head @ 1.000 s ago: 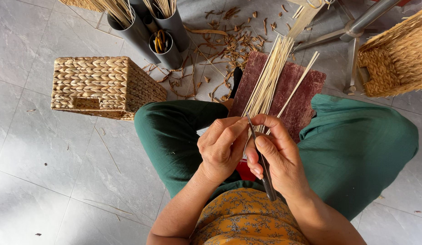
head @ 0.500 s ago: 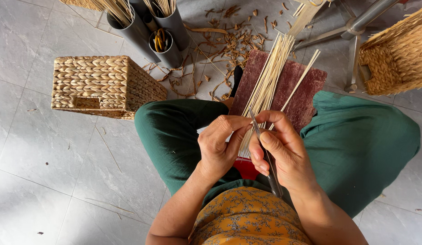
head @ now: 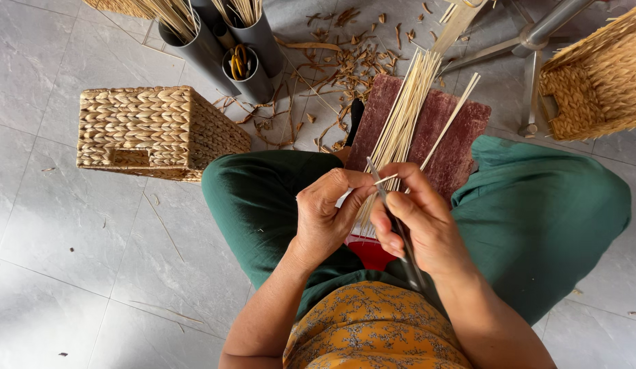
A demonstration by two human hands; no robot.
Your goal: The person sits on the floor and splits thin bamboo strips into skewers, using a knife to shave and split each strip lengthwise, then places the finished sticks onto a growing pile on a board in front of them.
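1. The right hand (head: 420,222) is closed around a slim dark-handled knife (head: 399,229). The blade tip points up and away from the body, near the thumb of the other hand.
2. The left hand (head: 328,215) is pinched shut, thumb and forefinger pressing a thin pale splint (head: 386,180) close to the blade. Both hands hover over the lap, nearly touching each other.
3. To shave or split such a splint well, my judgement is: keep the edge angled away from the left thumb, let the pinch sit just behind the cut, and use short, shallow strokes so the strip does not snap.
4. A bundle of pale sticks (head: 403,123) fans up from between the hands and lies across a dark red board (head: 461,137) that rests on the knees in green trousers (head: 537,219). One separate stick angles off to the right over the board.
5. Beyond the knees the grey tiled floor (head: 72,260) carries a scatter of brown shavings (head: 332,75).
6. To the left stands a woven box basket (head: 154,130); ahead, grey tubes (head: 253,51) hold more sticks and yellow-handled scissors. To the right are a second woven basket (head: 598,82) and metal stool legs (head: 530,48).
7. Open room lies to the lower left over bare tiles; right and front are crowded, so long sticks would swing more freely leftward.
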